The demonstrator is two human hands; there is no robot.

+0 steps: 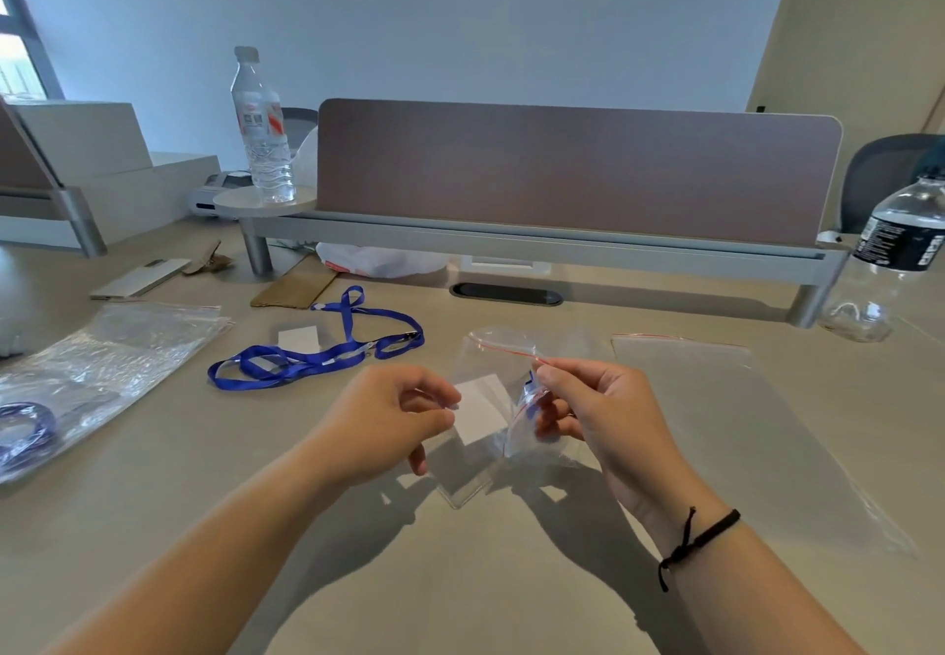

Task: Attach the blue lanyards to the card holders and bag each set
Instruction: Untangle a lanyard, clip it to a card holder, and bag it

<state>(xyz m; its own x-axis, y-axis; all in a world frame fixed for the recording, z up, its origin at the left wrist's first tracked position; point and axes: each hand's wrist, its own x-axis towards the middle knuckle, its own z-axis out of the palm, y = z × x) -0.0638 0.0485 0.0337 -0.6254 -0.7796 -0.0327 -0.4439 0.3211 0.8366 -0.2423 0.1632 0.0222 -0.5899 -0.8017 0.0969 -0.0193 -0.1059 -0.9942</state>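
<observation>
My left hand (396, 419) pinches the left edge of a clear card holder with a white insert (480, 411), held just above the table. My right hand (595, 416) pinches the red-striped rim of a clear zip bag (503, 347) and grips blue lanyard material bunched inside clear plastic. The holder sits partly within the bag's mouth. A loose blue lanyard (312, 355) lies coiled on the table to the left, beside another card holder (299, 339).
A stack of clear bags (102, 363) lies at the far left with a bagged blue lanyard (25, 429) on it. An empty zip bag (716, 399) lies at right. Water bottles stand at back left (263, 127) and far right (890, 255). A desk divider (578, 173) closes the back.
</observation>
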